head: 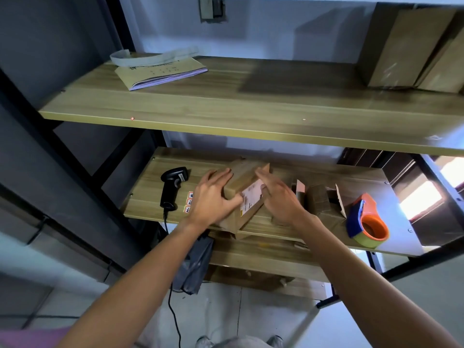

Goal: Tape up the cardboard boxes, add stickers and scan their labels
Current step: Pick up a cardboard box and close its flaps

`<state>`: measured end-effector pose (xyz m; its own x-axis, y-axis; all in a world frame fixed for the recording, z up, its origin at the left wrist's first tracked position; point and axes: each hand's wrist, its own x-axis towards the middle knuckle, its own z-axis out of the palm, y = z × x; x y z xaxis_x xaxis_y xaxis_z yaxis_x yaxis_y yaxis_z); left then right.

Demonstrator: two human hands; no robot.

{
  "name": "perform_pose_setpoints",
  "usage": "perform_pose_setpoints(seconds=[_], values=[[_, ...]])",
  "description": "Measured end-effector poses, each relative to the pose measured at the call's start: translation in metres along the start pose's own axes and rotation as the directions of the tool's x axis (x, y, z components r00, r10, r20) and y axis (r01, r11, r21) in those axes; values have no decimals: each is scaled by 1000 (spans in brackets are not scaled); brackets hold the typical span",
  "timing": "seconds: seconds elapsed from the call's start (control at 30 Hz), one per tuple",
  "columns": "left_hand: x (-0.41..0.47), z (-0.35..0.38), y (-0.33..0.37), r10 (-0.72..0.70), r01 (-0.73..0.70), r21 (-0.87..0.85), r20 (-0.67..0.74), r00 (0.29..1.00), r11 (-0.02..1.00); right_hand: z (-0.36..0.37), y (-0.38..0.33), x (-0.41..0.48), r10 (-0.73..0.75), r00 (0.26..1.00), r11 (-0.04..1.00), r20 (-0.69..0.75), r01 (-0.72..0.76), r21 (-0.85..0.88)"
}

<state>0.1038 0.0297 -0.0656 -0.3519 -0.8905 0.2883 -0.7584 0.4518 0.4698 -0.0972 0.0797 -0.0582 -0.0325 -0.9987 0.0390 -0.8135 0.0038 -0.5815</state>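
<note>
A small brown cardboard box (pixel 242 178) with a white shipping label (pixel 251 197) lies tilted on the middle shelf (pixel 150 192). My left hand (pixel 213 194) grips its left end, thumb under the near edge by the label. My right hand (pixel 281 197) lies with straight fingers against the box's right side and raised flap. A black handheld barcode scanner (pixel 173 187) lies to the left, with a strip of red-and-white stickers (pixel 188 202) beside it. An orange and blue tape dispenser (pixel 367 222) sits at the shelf's right end.
Another open cardboard box (pixel 321 202) stands right of my right hand. The upper shelf (pixel 226 106) holds a paper pad (pixel 160 70) at the left and tall cardboard boxes (pixel 411 46) at the right. A grey bag (pixel 195 262) hangs below the middle shelf.
</note>
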Motion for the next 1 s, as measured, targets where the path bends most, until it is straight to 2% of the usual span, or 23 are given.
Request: perform_pose_setpoints(seconds=[0.1,0.2,0.3,0.43,0.5,0.57,0.67,0.83,1.0], values=[[9,-28,-2,-176,182,-179,47,983,967,-9,2,3,103,993,993,-60,-99,70],[17,-47,-9,-369,382,-360,109,923,851,-19,4,1,202,978,975,-59,-195,108],[20,-55,-16,-434,466,-459,181,882,756,-23,7,0,280,959,929,-46,-258,267],[17,-64,-19,-459,513,-597,257,850,616,-25,9,1,373,928,808,1,-325,492],[16,-65,-21,-444,549,-627,336,831,553,-25,12,-2,407,909,699,89,-372,610],[13,-65,-23,-415,591,-641,425,804,489,-27,11,-7,368,904,550,215,-399,734],[11,-61,-32,-372,630,-684,513,774,368,-30,9,-15,333,884,393,328,-446,804],[4,-57,-33,-343,694,-658,605,718,293,-30,8,-26,274,841,348,465,-538,768],[3,-53,-30,-326,718,-654,642,694,238,-25,16,-25,343,850,353,400,-511,784]])
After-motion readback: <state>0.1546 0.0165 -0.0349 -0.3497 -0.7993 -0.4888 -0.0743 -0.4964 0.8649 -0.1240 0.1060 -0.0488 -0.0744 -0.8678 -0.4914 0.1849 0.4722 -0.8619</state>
